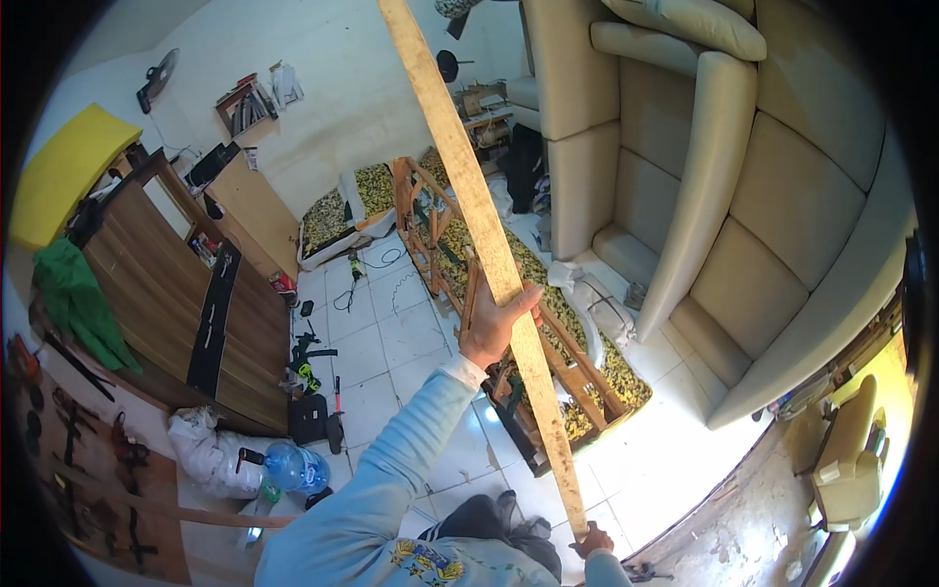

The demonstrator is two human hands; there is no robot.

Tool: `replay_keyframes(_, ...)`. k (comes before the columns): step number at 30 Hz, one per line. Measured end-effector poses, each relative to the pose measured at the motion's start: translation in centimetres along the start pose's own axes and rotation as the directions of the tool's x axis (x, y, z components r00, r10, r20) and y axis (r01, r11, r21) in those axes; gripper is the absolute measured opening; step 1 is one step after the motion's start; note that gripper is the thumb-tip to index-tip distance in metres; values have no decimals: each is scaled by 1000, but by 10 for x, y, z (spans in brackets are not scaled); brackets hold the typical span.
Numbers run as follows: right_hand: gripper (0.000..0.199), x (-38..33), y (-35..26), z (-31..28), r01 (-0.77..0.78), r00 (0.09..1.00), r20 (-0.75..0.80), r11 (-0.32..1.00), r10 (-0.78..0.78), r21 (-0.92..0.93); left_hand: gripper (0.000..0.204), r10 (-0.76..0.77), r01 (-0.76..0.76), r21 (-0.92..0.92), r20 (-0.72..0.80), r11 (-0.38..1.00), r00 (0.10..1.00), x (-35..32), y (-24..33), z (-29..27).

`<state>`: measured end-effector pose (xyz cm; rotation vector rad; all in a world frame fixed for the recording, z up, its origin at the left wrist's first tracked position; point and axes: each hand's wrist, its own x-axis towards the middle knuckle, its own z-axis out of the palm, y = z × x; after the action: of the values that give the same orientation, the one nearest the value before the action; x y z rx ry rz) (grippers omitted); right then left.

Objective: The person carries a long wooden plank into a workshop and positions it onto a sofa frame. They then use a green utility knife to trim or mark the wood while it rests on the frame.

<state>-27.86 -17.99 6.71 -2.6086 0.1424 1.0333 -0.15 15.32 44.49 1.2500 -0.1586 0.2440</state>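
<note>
A long, flat wooden board (452, 147) crosses the middle of the view, slanting from the top down toward my body. My left hand (497, 321) is closed around it near mid-length, thumb over its upper face. Down by the near end, my right hand (593, 540) also grips the board, its fingers only partly visible. Beneath the board lies a slatted wooden frame (421, 230), resting on yellow-and-black speckled foam (626, 380). Part of the frame is hidden behind the board and my left hand.
Beige sofas (763, 235) stand on end at right. A brown wooden cabinet (156, 284) fills the left, with a large blue water bottle (298, 471) near its base. Several tools and a black case (307, 418) lie on the white tile floor (377, 338).
</note>
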Motion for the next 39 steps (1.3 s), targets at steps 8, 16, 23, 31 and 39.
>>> replay_keyframes(8, 59, 1, -13, 59, -145, 987, -39, 959, 159, 242, 52, 1, 8, -90, 101, 996, 995, -7, -2, -19)
replay_keyframes(16, 58, -11, -80, 81, -235, 932, -168, 889, 321, 394, 43, -51, 71, -101, 187, 992, 981, 14, -1, -55)
replay_keyframes(23, 62, 22, -60, 104, -266, 864, -340, 910, 371, 317, 28, -77, 64, 97, 130, 993, 989, 30, -5, -72)
replay_keyframes(31, 17, -6, -87, 70, -453, 598, -261, 588, 758, 670, 41, -178, 162, 78, 275, 984, 945, 44, -9, 2)
replay_keyframes(39, 17, 18, -60, 37, -476, 631, -226, 600, 742, 643, 35, -183, 175, 57, 358, 983, 915, 91, -40, 51)
